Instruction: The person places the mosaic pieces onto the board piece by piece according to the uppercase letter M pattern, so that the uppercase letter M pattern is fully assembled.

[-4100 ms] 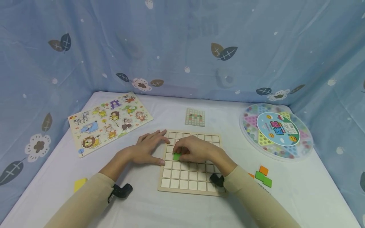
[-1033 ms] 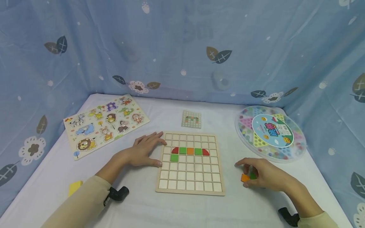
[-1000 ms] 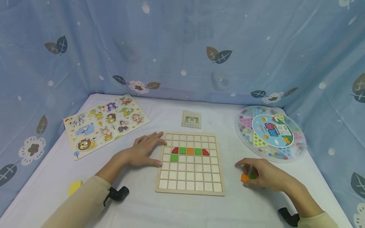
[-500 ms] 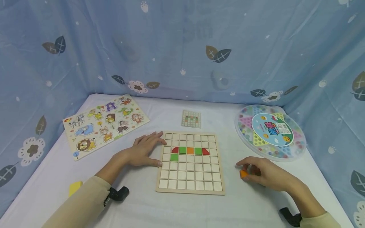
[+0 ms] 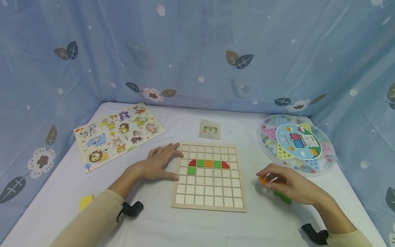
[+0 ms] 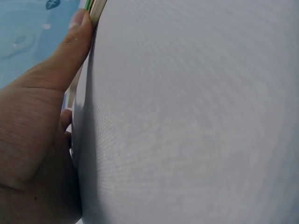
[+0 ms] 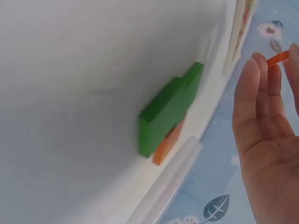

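Orange tile pinched above the bench

The right hand holds it between thumb and fingertips, right of the grid board and near two green tiles. The left hand spreads wide, its thumb touching the board's left edge.

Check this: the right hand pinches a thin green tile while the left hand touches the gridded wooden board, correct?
Wrong colour: the right wrist view shows the right hand pinching a thin orange tile. The left hand touches the gridded wooden board.
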Motion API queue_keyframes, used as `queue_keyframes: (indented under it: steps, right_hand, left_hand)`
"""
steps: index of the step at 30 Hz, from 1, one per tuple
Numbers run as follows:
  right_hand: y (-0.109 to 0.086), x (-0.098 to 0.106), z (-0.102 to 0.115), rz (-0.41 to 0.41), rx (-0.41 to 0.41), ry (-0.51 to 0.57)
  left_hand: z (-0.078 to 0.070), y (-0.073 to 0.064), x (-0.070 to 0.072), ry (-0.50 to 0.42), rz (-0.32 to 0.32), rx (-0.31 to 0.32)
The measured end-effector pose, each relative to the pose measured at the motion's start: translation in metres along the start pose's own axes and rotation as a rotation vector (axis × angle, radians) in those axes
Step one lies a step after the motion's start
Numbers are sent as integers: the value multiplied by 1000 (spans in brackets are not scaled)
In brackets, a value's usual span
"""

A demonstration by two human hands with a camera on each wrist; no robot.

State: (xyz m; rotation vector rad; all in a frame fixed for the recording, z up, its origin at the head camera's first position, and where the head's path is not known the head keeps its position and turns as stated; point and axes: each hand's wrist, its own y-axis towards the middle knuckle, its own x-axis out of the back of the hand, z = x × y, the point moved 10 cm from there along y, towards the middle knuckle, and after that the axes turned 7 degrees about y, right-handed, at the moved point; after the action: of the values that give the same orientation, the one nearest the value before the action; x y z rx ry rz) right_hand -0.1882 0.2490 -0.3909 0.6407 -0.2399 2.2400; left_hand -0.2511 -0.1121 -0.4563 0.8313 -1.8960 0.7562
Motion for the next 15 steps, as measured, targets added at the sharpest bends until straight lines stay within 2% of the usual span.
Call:
queue_keyframes:
  steps: [6, 15]
  right_hand:
    - [14, 0, 8, -30, 52, -24]
    - [37, -8, 16, -32, 65, -3]
  left_hand:
    - [1, -1, 0, -6, 0, 10]
    - [0, -1, 0, -2, -1, 6]
